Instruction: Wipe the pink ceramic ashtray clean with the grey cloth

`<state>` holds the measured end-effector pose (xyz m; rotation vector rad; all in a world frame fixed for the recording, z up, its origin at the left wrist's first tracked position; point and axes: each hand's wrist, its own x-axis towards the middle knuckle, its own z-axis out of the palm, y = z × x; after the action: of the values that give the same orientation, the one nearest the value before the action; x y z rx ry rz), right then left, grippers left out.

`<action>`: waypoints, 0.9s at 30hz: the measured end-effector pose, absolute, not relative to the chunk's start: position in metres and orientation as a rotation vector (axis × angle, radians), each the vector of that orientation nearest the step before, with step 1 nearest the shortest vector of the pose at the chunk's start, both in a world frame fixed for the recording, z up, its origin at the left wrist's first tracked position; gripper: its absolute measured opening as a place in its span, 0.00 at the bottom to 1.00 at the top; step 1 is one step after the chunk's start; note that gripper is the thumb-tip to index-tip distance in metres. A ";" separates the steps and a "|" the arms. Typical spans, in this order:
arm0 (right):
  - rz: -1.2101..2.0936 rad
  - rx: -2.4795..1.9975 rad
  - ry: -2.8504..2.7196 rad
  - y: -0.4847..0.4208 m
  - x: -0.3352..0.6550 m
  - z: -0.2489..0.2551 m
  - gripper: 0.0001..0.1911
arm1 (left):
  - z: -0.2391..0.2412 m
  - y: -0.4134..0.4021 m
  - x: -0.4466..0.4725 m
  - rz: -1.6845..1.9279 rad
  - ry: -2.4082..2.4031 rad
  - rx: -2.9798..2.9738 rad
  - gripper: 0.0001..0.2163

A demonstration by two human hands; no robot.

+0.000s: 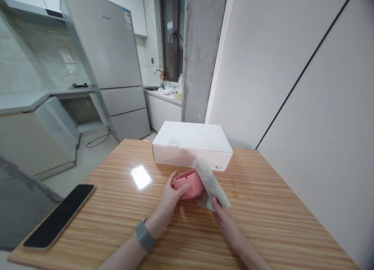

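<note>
A small pink bowl-shaped dish (188, 184) with a notched rim is held tilted low over the middle of the striped wooden counter (263, 223). The left hand (172, 196) is curled closed around its near side. The right hand (223, 219) grips the lower end of a grey fuzzy cloth (210, 182) laid against the dish's right rim. Wiping appears under way; how much remains cannot be told. Just behind stands a white cardboard box (191, 141), and a black phone (60, 215) lies far left.

Pink bowl (189, 185) tilted on table (271, 227), grey cloth (210, 181) lying against its rim
</note>
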<state>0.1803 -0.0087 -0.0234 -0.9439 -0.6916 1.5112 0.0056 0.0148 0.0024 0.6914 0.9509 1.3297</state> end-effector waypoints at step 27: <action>1.390 -0.828 -0.427 0.000 0.185 0.004 0.28 | 0.007 0.003 0.003 0.958 0.619 0.729 0.26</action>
<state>0.1845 -0.0001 0.0039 -0.8275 -0.4266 1.3899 0.0031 0.0035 0.0065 0.7293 0.6195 0.9579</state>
